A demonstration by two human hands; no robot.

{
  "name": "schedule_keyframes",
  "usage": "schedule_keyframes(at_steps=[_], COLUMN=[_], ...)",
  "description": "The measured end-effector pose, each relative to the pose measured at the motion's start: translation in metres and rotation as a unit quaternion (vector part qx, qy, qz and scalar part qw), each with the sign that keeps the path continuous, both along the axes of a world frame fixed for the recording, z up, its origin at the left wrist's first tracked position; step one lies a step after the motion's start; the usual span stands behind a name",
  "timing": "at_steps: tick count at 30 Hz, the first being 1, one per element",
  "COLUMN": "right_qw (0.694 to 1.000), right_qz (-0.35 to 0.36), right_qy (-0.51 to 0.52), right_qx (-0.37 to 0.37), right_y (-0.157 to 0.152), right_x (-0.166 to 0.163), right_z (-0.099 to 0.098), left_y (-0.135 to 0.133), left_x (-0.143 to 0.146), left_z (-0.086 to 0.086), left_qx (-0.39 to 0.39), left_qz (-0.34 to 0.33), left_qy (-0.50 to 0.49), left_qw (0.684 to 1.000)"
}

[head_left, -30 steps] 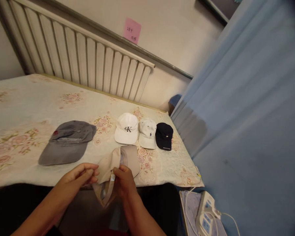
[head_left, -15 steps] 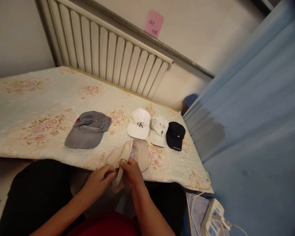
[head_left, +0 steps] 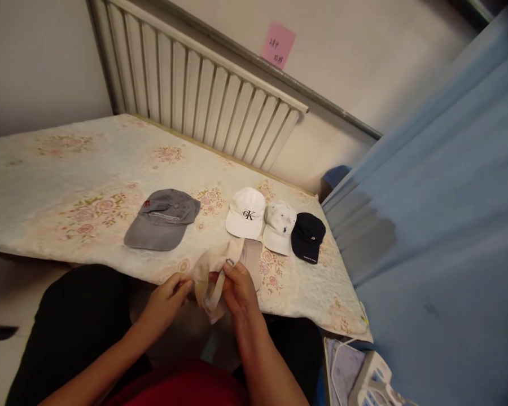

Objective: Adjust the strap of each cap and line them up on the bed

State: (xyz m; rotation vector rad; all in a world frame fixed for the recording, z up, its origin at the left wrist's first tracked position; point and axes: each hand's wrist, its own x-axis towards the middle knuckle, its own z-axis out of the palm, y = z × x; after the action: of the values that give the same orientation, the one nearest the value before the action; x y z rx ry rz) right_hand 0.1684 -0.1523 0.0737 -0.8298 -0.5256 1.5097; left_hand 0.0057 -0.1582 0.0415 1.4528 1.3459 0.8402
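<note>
A beige cap (head_left: 211, 265) lies upside down at the near edge of the floral-covered table (head_left: 68, 186). My right hand (head_left: 239, 290) pinches its back strap (head_left: 215, 290) near the metal buckle. My left hand (head_left: 167, 299) grips the cap's left rim, fingers curled. Behind it lie a grey cap (head_left: 163, 220), a white cap with black letters (head_left: 246, 211), a plain white cap (head_left: 279, 225) and a black cap (head_left: 307, 235), all resting on the cloth.
A white ribbed radiator (head_left: 203, 96) stands against the wall behind the table, with a pink note (head_left: 277, 45) above it. A blue curtain (head_left: 440, 214) hangs at the right. A white device with a cable (head_left: 375, 383) lies low right.
The view has shifted right and down, showing more of my lap. My hands have moved slightly along the cap's strap, the right hand now pulling the strap upward.
</note>
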Motion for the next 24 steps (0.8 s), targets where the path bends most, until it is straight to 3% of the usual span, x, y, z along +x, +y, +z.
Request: schedule_keyframes(at_steps=[4, 8, 13, 19, 24], right_qw=[0.998, 0.994, 0.99, 0.984, 0.977], right_qz=[-0.028, -0.067, -0.095, -0.113, -0.156], right_qy=[-0.002, -0.019, 0.01, 0.088, 0.121], right_qx=[0.052, 0.081, 0.107, 0.104, 0.074], right_y=[0.007, 0.013, 0.013, 0.002, -0.008], right_x=[0.008, 0.015, 0.014, 0.014, 0.019], right_z=[0.023, 0.046, 0.067, 0.073, 0.071], left_y=[-0.004, -0.011, -0.009, 0.015, 0.022], left_x=[-0.001, 0.009, 0.034, 0.041, 0.036], left_z=[-0.002, -0.003, 0.004, 0.018, 0.022], left_qx=[0.002, 0.066, 0.127, 0.205, 0.23], left_qz=[0.024, 0.001, -0.018, 0.074, 0.038], left_qy=[-0.041, -0.104, -0.051, 0.013, 0.04], left_qw=[0.999, 0.992, 0.99, 0.976, 0.972])
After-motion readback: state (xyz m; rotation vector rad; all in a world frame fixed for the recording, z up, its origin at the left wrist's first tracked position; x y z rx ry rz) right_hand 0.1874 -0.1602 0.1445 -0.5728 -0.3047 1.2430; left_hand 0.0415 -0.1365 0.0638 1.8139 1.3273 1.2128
